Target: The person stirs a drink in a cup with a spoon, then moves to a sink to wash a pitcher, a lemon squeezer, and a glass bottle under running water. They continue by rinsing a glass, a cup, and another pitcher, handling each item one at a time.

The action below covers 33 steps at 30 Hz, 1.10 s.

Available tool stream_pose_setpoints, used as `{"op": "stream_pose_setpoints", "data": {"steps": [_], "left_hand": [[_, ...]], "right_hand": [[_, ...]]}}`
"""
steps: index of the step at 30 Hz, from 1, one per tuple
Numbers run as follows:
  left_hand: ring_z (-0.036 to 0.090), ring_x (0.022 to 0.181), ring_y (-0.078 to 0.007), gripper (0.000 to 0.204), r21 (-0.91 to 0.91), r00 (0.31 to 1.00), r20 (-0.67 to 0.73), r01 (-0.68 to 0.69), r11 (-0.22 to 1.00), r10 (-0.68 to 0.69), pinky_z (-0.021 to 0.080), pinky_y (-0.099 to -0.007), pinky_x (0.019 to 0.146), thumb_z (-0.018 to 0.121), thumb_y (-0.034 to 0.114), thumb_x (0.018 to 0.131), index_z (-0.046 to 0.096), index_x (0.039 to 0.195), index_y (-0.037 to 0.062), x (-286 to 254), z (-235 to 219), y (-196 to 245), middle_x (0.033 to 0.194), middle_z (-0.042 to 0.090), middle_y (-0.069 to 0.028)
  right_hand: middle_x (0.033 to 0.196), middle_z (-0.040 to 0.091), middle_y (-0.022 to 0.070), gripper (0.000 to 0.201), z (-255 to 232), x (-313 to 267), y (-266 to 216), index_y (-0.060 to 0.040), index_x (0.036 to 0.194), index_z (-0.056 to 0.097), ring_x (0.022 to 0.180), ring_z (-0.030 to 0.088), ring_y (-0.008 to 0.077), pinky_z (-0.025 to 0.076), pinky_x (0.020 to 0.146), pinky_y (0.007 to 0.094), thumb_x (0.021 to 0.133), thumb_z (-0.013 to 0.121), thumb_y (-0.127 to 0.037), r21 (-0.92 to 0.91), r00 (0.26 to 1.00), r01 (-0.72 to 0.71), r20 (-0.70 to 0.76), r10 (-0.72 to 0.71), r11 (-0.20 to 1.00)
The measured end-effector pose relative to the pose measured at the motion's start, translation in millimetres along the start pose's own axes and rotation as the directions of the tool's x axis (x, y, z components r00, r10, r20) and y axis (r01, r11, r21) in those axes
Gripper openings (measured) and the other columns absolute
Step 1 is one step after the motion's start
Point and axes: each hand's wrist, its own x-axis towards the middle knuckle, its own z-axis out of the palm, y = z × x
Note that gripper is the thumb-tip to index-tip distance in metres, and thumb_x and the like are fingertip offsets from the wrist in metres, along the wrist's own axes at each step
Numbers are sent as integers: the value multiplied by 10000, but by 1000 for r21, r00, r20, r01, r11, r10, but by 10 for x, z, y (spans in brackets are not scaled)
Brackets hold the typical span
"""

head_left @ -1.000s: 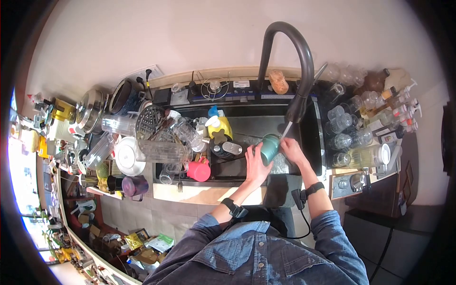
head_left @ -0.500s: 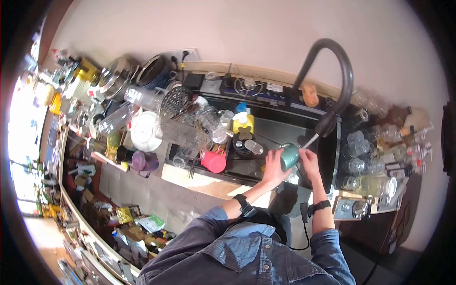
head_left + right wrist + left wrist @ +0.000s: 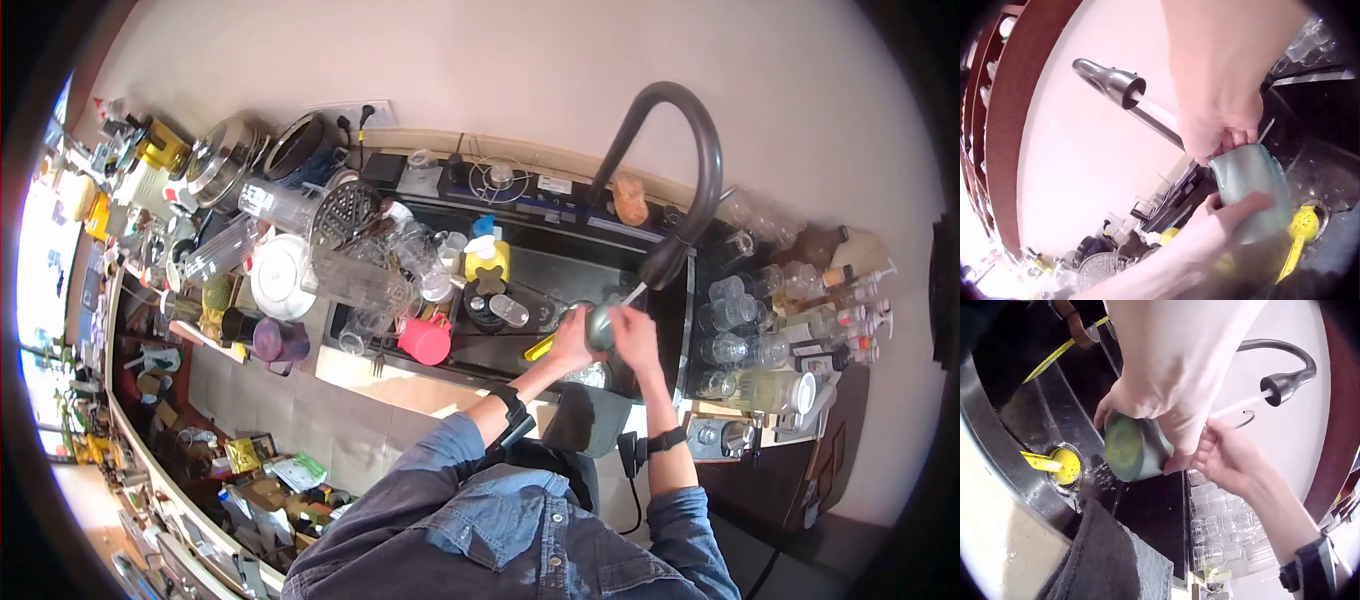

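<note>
The green cup [image 3: 599,328] lies tilted between the two hands above the black sink [image 3: 570,272]. My left hand [image 3: 572,345] grips its side; in the left wrist view the fingers of the left hand [image 3: 1166,394] reach round the cup [image 3: 1124,447], whose base faces that camera. My right hand [image 3: 637,335] is at the other end. The right wrist view has curled fingertips of the right hand [image 3: 1222,103] on the rim of the cup [image 3: 1250,172]. Water runs from the faucet head [image 3: 1124,92] onto that hand; its fingertips are partly hidden.
A yellow perforated tool [image 3: 1066,467] lies at the sink drain. Left of the hands stand a yellow bottle [image 3: 487,262], a pink cup [image 3: 425,342] and piled clear containers [image 3: 360,283]. Glass jars [image 3: 735,310] crowd the right counter. The dark faucet [image 3: 708,165] arches overhead.
The head view has shifted and tilted. The green cup has turned in the hands, and my right hand has moved further over its end. Water still runs.
</note>
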Motion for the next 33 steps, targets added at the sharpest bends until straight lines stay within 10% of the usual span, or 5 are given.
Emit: {"op": "stream_pose_setpoints", "data": {"steps": [13,21,25,28,33], "left_hand": [[534,1109,-325,771,-296,996,3,-88,951,93,443,-377,930,790,52,545,459,1241,69,210,15,128,1165,554,-149],[518,1128,-212,761,-464,975,147,-82,882,168,402,-332,978,794,38,580,453,1259,81,260,-31,22,1193,541,-84],[586,947,-166,544,-594,776,587,606,529,-231,486,-327,838,734,167,776,451,1226,52,244,56,-448,1111,571,-69],[612,876,-170,484,-395,645,637,743,541,-421,505,-333,790,667,276,839,466,1210,40,183,-7,-580,1041,607,-71],[633,948,-285,564,109,818,365,436,893,-444,505,-393,814,663,379,788,500,1203,33,106,-10,-446,1028,633,-170]], "right_hand": [[1084,547,182,270,-381,-330,42,-16,1084,561,1023,536,355,443,879,402,815,584,-34,-129,922,211,-303,-242,969],[1003,560,170,242,-531,153,327,-1,1085,528,947,557,341,445,826,375,889,549,-141,67,977,204,47,-208,977],[820,583,179,222,-427,143,464,-22,927,522,828,578,357,466,721,412,858,603,-217,-92,979,201,52,-197,975],[787,624,198,236,-230,51,540,-38,942,526,779,609,395,470,642,465,829,631,-217,-146,997,59,49,-52,988],[750,651,133,167,184,-20,614,-73,882,583,742,653,289,512,648,415,733,630,-133,-686,968,192,251,-20,701]]}}
